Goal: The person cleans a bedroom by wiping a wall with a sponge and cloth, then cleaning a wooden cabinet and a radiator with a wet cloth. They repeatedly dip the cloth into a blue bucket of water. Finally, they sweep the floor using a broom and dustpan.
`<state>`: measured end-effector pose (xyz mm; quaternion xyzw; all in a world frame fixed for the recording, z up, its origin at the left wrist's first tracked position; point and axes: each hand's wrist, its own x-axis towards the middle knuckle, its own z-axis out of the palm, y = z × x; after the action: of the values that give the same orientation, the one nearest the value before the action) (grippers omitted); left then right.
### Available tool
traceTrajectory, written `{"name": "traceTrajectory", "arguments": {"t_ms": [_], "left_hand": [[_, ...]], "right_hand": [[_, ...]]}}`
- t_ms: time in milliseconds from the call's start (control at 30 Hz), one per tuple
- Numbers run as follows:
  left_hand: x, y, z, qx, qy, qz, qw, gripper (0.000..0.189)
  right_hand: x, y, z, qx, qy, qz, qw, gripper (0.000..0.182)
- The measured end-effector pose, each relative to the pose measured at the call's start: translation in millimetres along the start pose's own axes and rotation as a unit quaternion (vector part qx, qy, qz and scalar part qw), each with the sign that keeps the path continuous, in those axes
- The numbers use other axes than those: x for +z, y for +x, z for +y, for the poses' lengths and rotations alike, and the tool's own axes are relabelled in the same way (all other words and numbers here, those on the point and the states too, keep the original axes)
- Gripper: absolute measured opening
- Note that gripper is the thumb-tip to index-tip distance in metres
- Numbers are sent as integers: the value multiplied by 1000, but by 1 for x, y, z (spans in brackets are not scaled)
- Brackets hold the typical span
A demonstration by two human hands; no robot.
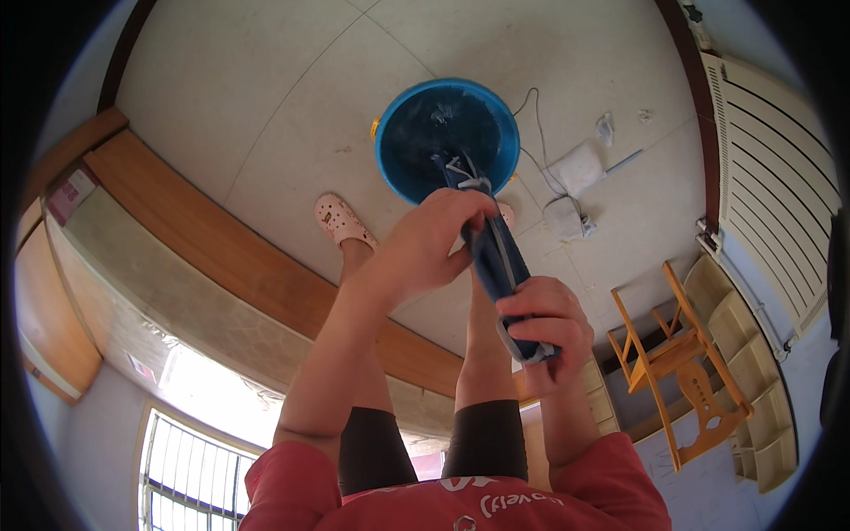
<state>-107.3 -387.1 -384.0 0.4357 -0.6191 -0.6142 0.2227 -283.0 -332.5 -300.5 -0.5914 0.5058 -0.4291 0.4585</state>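
A long dark-blue cloth item with grey trim (pixel 490 249), seemingly wet and folded, stretches between my two hands. My left hand (pixel 455 226) grips it near its upper part. Lower down and to the right, my right hand (pixel 554 322) is closed around its other end. The upper end, with loose grey laces or straps, hangs over the near rim of a round blue plastic tub (pixel 380 156). Dark water (pixel 441 123) with some foam lies in the tub. What exactly the cloth item is, I cannot tell.
Right of the tub lie a cord, a whitish cloth bundle (pixel 579 169), a thin stick (pixel 624 162) and a grey cloth (pixel 563 219). A wooden chair (pixel 671 362), shelves and a radiator (pixel 770 179) stand farther right. A bed with a wooden side rail (pixel 219 229) runs along the left, behind a pink clog (pixel 342 219).
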Motion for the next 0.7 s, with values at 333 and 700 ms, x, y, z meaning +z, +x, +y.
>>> {"name": "traceTrajectory", "arguments": {"t_ms": [333, 700], "left_hand": [[-7, -34, 69, -10, 189, 170, 967, 21], [48, -60, 17, -190, 25, 160, 968, 38]], "right_hand": [[6, -23, -20, 54, 118, 251, 959, 34], [87, 2, 235, 187, -179, 43, 965, 21]]}}
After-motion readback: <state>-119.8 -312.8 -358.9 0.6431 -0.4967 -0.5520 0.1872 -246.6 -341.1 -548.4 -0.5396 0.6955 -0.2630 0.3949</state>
